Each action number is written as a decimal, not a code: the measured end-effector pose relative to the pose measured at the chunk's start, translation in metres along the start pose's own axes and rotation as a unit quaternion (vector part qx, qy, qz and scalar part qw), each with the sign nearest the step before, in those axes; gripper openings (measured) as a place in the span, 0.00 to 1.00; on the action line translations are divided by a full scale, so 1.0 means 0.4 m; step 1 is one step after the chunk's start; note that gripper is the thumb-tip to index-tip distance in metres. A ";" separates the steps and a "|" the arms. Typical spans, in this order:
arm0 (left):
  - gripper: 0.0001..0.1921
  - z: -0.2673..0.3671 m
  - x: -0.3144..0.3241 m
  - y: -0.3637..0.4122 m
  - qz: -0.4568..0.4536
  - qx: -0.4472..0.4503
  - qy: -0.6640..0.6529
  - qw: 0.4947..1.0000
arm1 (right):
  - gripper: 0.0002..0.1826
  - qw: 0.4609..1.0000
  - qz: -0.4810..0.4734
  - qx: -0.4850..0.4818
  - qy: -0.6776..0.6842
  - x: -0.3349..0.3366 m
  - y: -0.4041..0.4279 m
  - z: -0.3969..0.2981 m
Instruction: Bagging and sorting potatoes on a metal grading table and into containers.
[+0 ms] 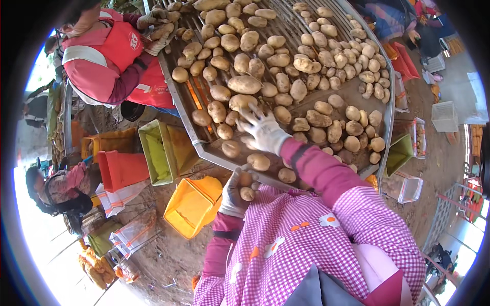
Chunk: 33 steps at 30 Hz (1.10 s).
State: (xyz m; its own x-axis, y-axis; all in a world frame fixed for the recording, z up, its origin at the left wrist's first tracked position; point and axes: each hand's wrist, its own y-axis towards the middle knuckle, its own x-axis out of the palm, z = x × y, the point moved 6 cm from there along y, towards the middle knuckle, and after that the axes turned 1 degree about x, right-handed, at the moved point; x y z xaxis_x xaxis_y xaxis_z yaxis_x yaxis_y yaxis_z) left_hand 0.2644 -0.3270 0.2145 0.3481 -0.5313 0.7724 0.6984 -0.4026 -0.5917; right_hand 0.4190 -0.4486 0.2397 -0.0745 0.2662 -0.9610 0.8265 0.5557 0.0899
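Note:
My right hand (pixel 264 131), in a white glove, reaches over the potatoes on the metal sorting table (pixel 325 91). Its fingers are spread beside a large potato (pixel 243 102), and what lies under the palm is partly hidden. My left hand (pixel 234 194), gloved in white and grey, is at the table's near edge in front of my apron. It is closed around two small potatoes (pixel 247 194). Just beyond it lies a single potato (pixel 258 162). Many loose potatoes cover the slatted surface, with smaller ones heaped along the right side.
A yellow crate (pixel 193 206) stands on the ground left of my left hand. Olive (pixel 157 153) and red (pixel 122 170) bins sit farther left. A co-worker in a red apron (pixel 122 42) handles potatoes at the table's left side. A raised metal rim (pixel 180 103) borders the table.

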 end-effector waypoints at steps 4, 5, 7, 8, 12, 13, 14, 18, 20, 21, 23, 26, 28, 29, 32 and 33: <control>0.26 0.049 -0.037 -0.021 -0.005 0.030 -0.043 0.999 | 0.19 0.994 0.019 -0.045 0.093 -0.040 -0.172 0.002; 0.26 0.058 -0.040 -0.022 -0.018 0.043 -0.047 0.998 | 0.17 0.997 -0.046 -0.007 0.069 -0.028 -0.187 0.019; 0.28 0.072 -0.052 -0.018 0.010 0.051 -0.066 0.996 | 0.13 0.997 -0.073 0.025 0.030 -0.028 -0.165 0.033; 0.31 0.075 -0.050 -0.012 0.021 0.053 -0.058 0.997 | 0.12 0.994 0.057 -0.006 0.090 -0.064 -0.127 0.024; 0.35 0.079 0.013 0.013 -0.051 0.051 -0.078 0.994 | 0.19 0.995 0.020 -0.038 0.086 -0.004 0.063 -0.036; 0.35 0.080 0.019 0.013 -0.040 0.055 -0.072 0.995 | 0.25 0.998 0.004 -0.047 0.032 0.018 0.098 -0.052; 0.35 0.080 0.032 0.018 -0.051 0.054 -0.082 0.994 | 0.27 0.998 -0.047 -0.041 0.007 0.049 0.120 -0.058; 0.34 0.087 0.038 0.028 -0.051 0.047 -0.073 0.995 | 0.30 0.996 -0.076 0.025 0.041 0.092 0.173 -0.031; 0.35 0.084 0.017 0.037 -0.009 0.025 -0.070 0.997 | 0.26 0.981 -0.059 0.080 0.167 0.072 0.158 -0.016; 0.35 0.089 0.013 0.040 -0.011 0.040 -0.060 0.997 | 0.19 0.956 0.008 0.114 0.269 0.041 0.148 -0.008; 0.37 0.082 0.001 0.060 0.012 -0.007 -0.034 0.999 | 0.19 0.889 -0.032 0.152 0.430 0.014 0.123 -0.018; 0.37 0.077 0.008 0.088 -0.010 0.005 -0.079 0.997 | 0.28 0.894 -0.134 -0.055 0.423 -0.064 0.094 -0.053; 0.34 0.078 0.020 0.103 -0.027 0.014 -0.102 0.994 | 0.20 0.943 -0.079 0.021 0.323 -0.100 0.116 0.054; 0.34 0.080 0.023 0.109 -0.017 0.028 -0.083 0.996 | 0.19 0.966 -0.024 0.051 0.254 -0.110 0.157 0.121; 0.33 0.080 0.065 0.118 -0.083 0.003 -0.105 0.991 | 0.11 0.982 0.076 0.163 -0.050 -0.124 0.199 0.319; 0.33 0.081 0.075 0.122 -0.085 0.000 -0.102 0.991 | 0.09 0.973 0.094 0.184 -0.102 -0.116 0.200 0.358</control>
State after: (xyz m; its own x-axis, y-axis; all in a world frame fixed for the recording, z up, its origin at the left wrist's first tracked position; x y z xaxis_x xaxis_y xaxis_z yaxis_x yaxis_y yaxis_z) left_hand 0.3292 -0.3385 0.2163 0.3446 -0.2931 0.8918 0.7584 -0.4729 -0.4485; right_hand 0.5685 -0.5291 0.2541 0.1788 0.1531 -0.9719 0.9613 0.1831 0.2057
